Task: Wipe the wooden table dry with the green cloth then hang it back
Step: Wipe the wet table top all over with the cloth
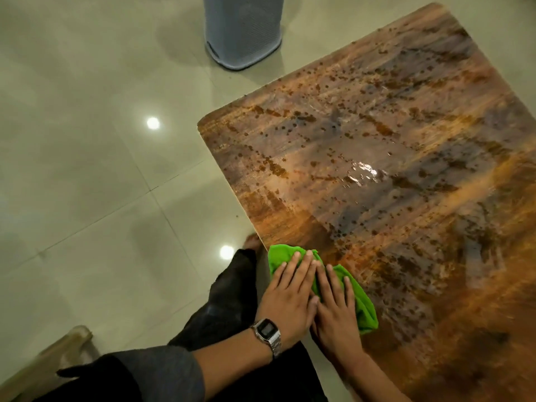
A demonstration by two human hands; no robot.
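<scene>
The wooden table fills the right side, its top glossy and covered with water drops and a shiny puddle near the middle. A bunched green cloth lies at the table's near left edge. My left hand, with a metal wristwatch, presses flat on the cloth's left part. My right hand lies flat beside it, fingers spread over the cloth's middle. Both palms press the cloth down against the wood; most of the cloth is hidden under them.
Pale glossy floor tiles spread to the left, reflecting ceiling lights. A grey perforated bin stands on the floor beyond the table's far left corner. My dark-trousered leg and foot are beside the table edge. A pale furniture edge shows bottom left.
</scene>
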